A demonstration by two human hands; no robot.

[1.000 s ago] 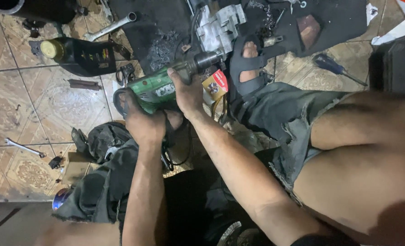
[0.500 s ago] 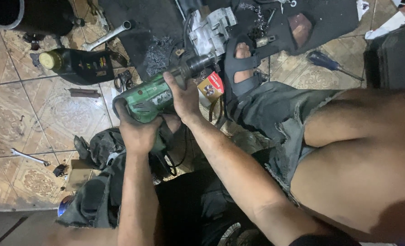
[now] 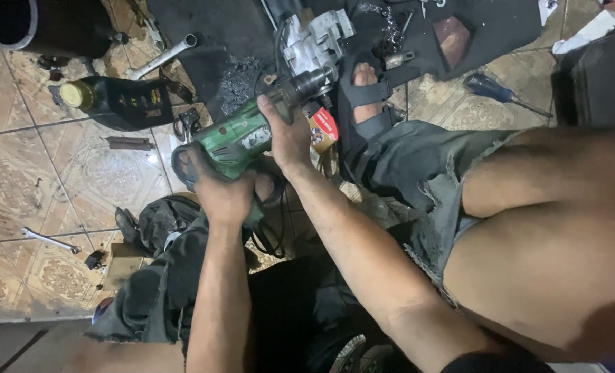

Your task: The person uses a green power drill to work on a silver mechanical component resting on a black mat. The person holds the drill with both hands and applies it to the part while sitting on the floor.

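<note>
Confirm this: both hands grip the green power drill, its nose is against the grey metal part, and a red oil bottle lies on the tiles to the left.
One detail is wrong: the head view shows the oil bottle is black with a yellow cap, not red. The rest stands: left hand and right hand grip the green power drill, its nose against the grey metal part.

the green drill [image 3: 242, 141] has its handle hidden under the left hand [image 3: 223, 195].
</note>
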